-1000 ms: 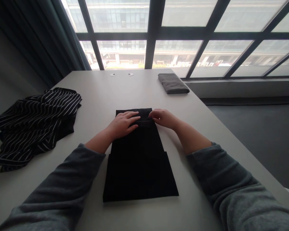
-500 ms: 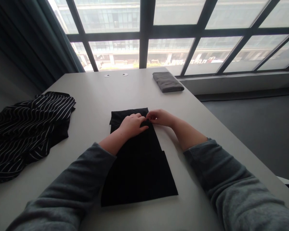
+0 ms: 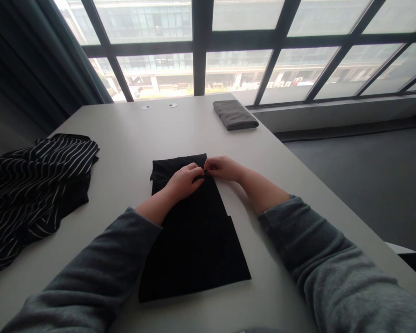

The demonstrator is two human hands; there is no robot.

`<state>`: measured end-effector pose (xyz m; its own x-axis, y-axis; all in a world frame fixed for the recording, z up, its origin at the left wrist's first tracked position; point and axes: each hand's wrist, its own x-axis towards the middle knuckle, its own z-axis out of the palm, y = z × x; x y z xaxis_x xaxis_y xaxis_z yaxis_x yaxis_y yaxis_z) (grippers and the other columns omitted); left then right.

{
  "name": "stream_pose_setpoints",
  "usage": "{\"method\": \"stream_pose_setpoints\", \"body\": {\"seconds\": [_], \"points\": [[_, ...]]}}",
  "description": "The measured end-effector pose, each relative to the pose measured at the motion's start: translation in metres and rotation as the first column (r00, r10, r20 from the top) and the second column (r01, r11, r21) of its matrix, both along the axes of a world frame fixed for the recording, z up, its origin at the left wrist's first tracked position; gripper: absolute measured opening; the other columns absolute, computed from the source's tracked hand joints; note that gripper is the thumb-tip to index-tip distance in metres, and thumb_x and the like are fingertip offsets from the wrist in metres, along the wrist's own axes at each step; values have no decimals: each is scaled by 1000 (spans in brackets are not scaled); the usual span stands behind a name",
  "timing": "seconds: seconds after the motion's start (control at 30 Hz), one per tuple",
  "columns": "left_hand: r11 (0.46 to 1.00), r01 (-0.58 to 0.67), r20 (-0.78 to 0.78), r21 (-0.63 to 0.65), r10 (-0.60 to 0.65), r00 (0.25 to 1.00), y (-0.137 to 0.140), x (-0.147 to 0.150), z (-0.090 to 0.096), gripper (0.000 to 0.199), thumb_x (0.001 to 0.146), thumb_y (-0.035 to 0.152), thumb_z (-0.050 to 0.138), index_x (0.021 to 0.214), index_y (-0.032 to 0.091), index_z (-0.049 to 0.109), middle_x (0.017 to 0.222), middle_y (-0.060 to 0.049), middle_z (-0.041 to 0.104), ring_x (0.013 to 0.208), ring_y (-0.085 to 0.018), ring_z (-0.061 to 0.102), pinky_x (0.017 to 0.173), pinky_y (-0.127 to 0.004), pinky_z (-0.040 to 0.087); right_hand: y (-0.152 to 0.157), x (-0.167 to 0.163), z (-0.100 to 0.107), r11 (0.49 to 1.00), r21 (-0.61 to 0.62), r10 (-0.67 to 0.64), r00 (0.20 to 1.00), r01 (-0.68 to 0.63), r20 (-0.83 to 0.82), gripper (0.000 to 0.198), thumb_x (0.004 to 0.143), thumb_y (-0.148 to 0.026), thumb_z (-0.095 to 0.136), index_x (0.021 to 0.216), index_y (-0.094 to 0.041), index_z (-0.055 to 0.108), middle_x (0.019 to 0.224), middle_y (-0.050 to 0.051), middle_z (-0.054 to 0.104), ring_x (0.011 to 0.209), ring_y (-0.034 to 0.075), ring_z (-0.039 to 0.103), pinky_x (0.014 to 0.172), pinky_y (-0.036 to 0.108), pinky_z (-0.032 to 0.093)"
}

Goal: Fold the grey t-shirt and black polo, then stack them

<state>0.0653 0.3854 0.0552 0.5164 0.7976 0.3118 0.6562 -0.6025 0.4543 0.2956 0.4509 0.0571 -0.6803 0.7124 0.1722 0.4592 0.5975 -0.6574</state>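
A folded black garment (image 3: 194, 249) lies flat on the white table in front of me, its far end turned over in a band; its exact kind I cannot make out. My left hand (image 3: 184, 181) rests across the upper part of it, fingers bent toward the right edge and closed on the fabric. Right beside it, my right hand (image 3: 223, 167) pinches the same edge between thumb and fingers. The two sets of fingertips nearly meet there, and the cloth between them is mostly hidden.
A black garment with white stripes (image 3: 38, 185) lies loosely heaped on the table's left side. A folded grey cloth (image 3: 235, 114) sits near the far right edge. Two round white discs (image 3: 173, 105) lie at the back, before the windows. A dark curtain (image 3: 45, 51) hangs at left.
The view has shifted slightly, so everything sits a little further left. Both hands keep their places at the black garment's right edge, with little visible movement.
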Motion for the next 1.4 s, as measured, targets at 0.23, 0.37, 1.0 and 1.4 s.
{"method": "stream_pose_setpoints", "body": {"seconds": [0.23, 0.37, 1.0, 1.4], "points": [[999, -41, 91, -35, 44, 995, 0, -1, -4, 20, 94, 26, 66, 113, 25, 71, 114, -6, 70, 106, -25, 69, 97, -41, 56, -6, -5, 2, 999, 2, -36, 997, 36, -72, 10, 80, -22, 60, 90, -20, 63, 78, -2, 62, 71, 15, 52, 69, 28, 40], [999, -14, 96, -38, 17, 995, 1, -1, -4, 28, 97, 27, 63, 122, 25, 74, 114, -6, 71, 104, -24, 70, 98, -41, 57, -5, -3, 4, 998, -34, -65, 992, 62, -109, 9, 82, -27, 62, 87, -20, 62, 77, -2, 63, 71, 15, 54, 69, 28, 41], [956, -289, -196, -58, 273, 942, 9, -73, 6, 56, 101, 46, 53, 152, 23, 59, 169, -11, 46, 160, -35, 36, 133, -53, 26, -8, -7, 12, 990, 138, -22, 1000, 21, 5, 13, 89, -31, 68, 83, -19, 69, 84, 3, 67, 76, 16, 58, 73, 28, 43], [767, -573, 35, -289, 607, 794, 8, -120, -17, 72, 92, 41, 59, 159, 15, 50, 164, -20, 51, 151, -34, 50, 125, -47, 40, -1, -3, 12, 970, 117, -235, 936, 211, 263, 28, 92, -46, 76, 79, -22, 70, 76, 3, 70, 70, 18, 57, 67, 31, 37]]}}
